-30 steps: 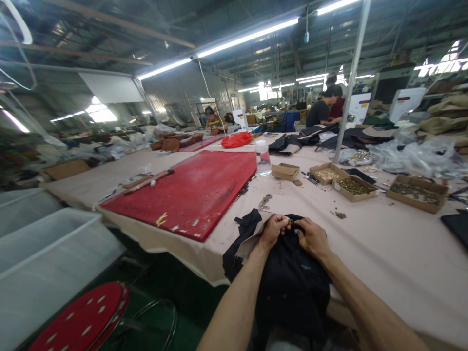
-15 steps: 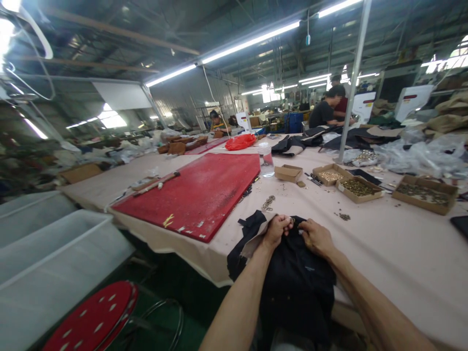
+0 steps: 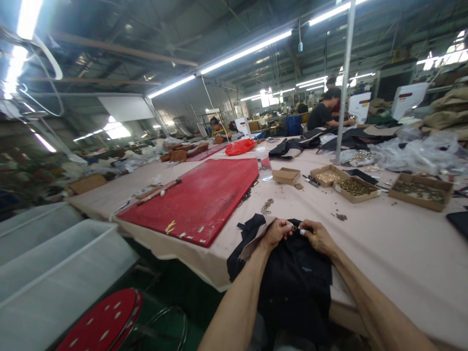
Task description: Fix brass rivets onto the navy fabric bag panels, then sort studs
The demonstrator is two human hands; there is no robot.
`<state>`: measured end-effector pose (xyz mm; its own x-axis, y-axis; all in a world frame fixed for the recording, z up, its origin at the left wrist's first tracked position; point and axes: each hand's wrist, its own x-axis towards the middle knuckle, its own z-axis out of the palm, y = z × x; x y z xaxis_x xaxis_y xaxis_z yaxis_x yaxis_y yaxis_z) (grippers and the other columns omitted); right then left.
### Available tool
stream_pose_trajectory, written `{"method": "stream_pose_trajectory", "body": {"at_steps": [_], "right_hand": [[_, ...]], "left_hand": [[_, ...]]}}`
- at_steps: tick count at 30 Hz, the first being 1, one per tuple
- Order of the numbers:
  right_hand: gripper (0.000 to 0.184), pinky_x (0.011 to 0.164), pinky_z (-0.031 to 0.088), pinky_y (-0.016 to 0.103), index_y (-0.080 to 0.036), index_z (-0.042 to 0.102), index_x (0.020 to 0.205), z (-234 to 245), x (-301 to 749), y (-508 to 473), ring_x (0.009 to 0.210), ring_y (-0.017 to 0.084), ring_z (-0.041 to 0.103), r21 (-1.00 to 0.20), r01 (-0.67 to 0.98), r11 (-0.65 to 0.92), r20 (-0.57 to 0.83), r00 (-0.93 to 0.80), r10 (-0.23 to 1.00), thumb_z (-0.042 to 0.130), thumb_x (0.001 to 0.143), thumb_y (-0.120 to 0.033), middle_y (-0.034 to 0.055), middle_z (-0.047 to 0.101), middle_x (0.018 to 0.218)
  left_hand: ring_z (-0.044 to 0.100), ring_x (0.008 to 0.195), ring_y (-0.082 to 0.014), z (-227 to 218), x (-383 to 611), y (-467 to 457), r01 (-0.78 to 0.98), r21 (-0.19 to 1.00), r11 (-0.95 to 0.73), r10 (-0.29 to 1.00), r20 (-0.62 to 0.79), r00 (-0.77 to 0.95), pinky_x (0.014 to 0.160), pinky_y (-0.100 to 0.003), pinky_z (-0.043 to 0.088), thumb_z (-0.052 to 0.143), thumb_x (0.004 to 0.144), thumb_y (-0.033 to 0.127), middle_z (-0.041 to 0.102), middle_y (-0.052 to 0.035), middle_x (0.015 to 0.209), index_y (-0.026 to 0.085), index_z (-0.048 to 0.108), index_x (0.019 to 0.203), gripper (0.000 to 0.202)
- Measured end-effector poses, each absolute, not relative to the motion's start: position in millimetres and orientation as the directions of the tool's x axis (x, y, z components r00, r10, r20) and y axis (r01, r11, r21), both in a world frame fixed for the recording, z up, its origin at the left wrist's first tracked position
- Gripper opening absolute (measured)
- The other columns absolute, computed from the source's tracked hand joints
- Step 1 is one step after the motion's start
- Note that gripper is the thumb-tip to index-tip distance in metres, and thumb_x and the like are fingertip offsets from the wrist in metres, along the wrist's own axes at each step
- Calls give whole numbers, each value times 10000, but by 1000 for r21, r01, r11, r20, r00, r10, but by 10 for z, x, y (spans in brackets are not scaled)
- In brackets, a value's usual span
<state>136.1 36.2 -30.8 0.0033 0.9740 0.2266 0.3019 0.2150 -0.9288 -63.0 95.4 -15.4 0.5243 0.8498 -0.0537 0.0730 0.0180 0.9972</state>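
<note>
A black fabric piece with a beige underside hangs over the table's front edge. At its upper edge my left hand is closed in a pinch on the fabric. A small brass-coloured metal piece shows by those fingertips; its exact shape is too small to tell. Just right of it, my right hand is also closed, thumb and finger pinched at the same edge. Something white covers a right fingertip. What lies between the right fingertips is mostly hidden. Beyond the hands lies a small pile of metal rings.
A red board lies to the left, a mallet on it. Cardboard boxes of small metal parts stand right, beside a pole. A red stool and white bins are lower left. Co-workers sit farther back.
My right fingers have shifted slightly, and the brass-coloured piece shows more clearly between the hands. The camera view has turned a little; the fabric stays in place.
</note>
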Motion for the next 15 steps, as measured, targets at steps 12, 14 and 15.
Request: {"method": "stream_pose_trajectory", "body": {"at_steps": [12, 14, 15], "right_hand": [[141, 666, 443, 280, -236, 707, 781, -365, 1405, 385, 698, 187, 587, -914, 331, 236, 254, 11, 967, 597, 712, -291, 2, 692, 738], [151, 639, 425, 268, -224, 701, 782, -389, 1422, 389, 681, 176, 569, -914, 323, 246, 262, 5, 965, 584, 725, -299, 1, 674, 722], [159, 622, 414, 262, -217, 696, 787, -400, 1429, 393, 667, 170, 560, -917, 313, 247, 260, 1, 966, 572, 731, -300, 0, 662, 710]], "left_hand": [[473, 508, -82, -160, -526, 942, 208, 977, -44, 867, -66, 494, 513, -218, 337, 715, 743, 478, 647, -27, 646, 110, 689, 800, 373], [459, 492, -84, -190, -417, 921, 287, 954, -83, 913, -43, 406, 511, -223, 322, 699, 731, 415, 639, -23, 600, 121, 681, 715, 295], [458, 492, -86, -206, -360, 904, 313, 945, -95, 933, -25, 360, 516, -226, 318, 687, 730, 380, 634, -23, 582, 126, 671, 672, 261]]}}
